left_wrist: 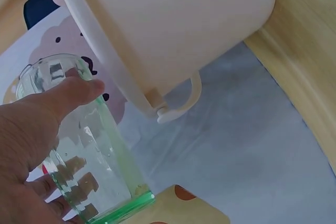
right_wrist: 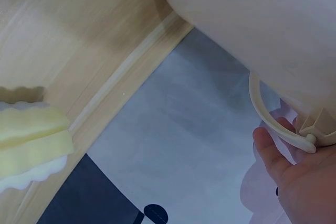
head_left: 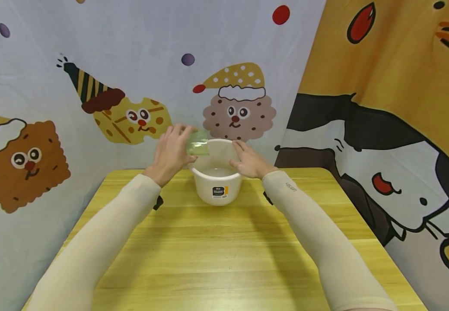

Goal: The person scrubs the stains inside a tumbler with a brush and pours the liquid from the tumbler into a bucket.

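Note:
My left hand [head_left: 173,149] grips a clear, green-tinted drinking glass [head_left: 198,144], raised at the left rim of a white plastic bucket [head_left: 205,186]. Thumb and fingers wrap the glass [left_wrist: 100,150] from either side in the left wrist view; it lies tilted, its thick green base turned away from the thumb. Across the bucket, my right hand [head_left: 250,160] rests at the right rim with its fingers extended. In the right wrist view its thumb [right_wrist: 270,153] is beside the bucket's handle [right_wrist: 262,106]; the other fingers are mostly hidden.
The bucket stands near the back edge of a yellow wooden table [head_left: 208,255]. A pale yellow and white wavy block [right_wrist: 34,142], perhaps a sponge, lies on the table in the right wrist view. A cartoon-printed cloth [head_left: 131,52] hangs close behind.

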Demonstrator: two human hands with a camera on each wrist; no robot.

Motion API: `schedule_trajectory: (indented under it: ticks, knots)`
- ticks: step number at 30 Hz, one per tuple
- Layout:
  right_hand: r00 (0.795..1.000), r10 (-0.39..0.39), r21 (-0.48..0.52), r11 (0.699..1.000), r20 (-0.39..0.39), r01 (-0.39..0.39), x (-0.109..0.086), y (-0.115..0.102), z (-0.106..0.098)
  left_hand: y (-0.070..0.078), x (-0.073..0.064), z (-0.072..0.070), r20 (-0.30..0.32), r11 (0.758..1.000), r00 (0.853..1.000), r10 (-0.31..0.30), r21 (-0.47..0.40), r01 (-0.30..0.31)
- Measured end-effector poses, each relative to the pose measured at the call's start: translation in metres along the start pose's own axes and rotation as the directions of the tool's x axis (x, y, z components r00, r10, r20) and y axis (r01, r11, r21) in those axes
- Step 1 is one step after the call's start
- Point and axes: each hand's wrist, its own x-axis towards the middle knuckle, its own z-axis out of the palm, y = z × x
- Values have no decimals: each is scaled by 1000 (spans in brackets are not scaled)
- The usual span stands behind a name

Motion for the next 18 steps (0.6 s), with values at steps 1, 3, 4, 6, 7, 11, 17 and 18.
schedule_trajectory:
  ticks: [1, 3, 4, 6, 7, 11, 17, 18]
  knots:
    - [1000, 4, -6, 1000, 8, -4, -4, -6, -4, 0, 1, 0, 4, 1000, 1000, 2, 10, -2]
    - [1000, 2, -21, 1000, -7, -2, -8, -11, -5, 1, 2, -1, 13, 999, 1000, 15, 33, -16]
    - [1000, 3, -30, 1000, -13, -4, -9, -12, -5, 1, 3, -1, 19, 999, 1000, 24, 48, -25]
    - [1000, 9, -56, 998, -20, -10, -12, -14, -5, 2, 5, -2, 24, 995, 999, 48, 81, -50]
    - [1000, 9, -63, 998, -24, -11, -12, -14, -5, 2, 6, -2, 25, 993, 998, 63, 99, -65]
    - [999, 2, -66, 998, -33, -5, -11, -14, -4, 3, 7, -2, 8, 978, 991, 132, 163, -132]
    - [999, -2, -53, 999, -32, 0, -10, -13, -3, 5, 8, -2, -26, 948, 973, 229, 234, -217]
    - [1000, -2, -51, 999, -31, 1, -10, -13, -3, 5, 8, -2, -28, 943, 971, 239, 244, -226]
